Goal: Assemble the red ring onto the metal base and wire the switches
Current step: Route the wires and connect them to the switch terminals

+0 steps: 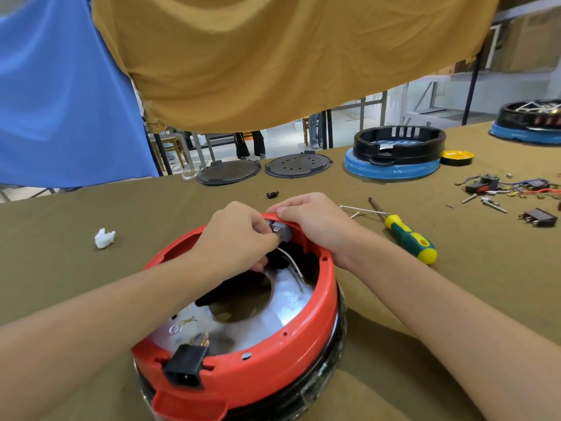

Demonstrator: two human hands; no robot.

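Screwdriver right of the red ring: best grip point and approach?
Grip the screwdriver by its thick green-and-yellow handle, coming from above. It lies flat on the table cloth with the handle toward the person and the thin shaft pointing away, crossing a white wire, so avoid the shaft end.

Even daylight, wide-angle warp

The table is being lit softly and brightly; glare is being thrown off the metal base, straight lines are being bent toward the edges, and the far background is being rendered slightly soft.
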